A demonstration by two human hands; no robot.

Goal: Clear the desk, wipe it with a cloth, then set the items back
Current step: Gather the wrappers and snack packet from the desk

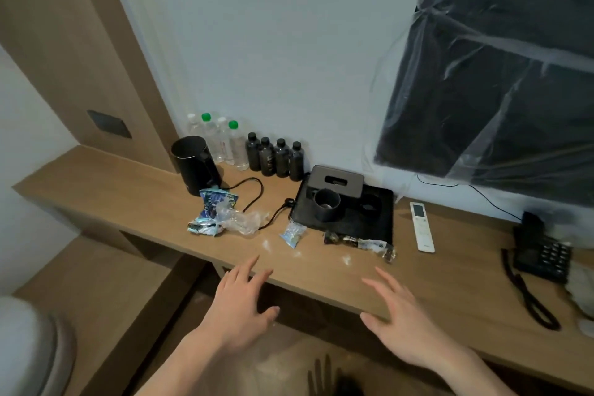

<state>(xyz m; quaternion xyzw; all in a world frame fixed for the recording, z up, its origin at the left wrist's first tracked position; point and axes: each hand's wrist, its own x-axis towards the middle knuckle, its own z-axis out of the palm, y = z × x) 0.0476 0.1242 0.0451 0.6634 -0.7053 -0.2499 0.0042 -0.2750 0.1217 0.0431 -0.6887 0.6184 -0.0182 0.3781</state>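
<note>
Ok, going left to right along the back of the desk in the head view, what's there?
Black kettle → clear water bottles → four dark bottles → black tray holding a cup → white remote → black phone.

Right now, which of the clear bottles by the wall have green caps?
The second and fourth clear bottles from the left have green caps; the other two have clear caps.

Both hands, left (239,302) and right (400,320), reach forward, fingers spread.
</note>
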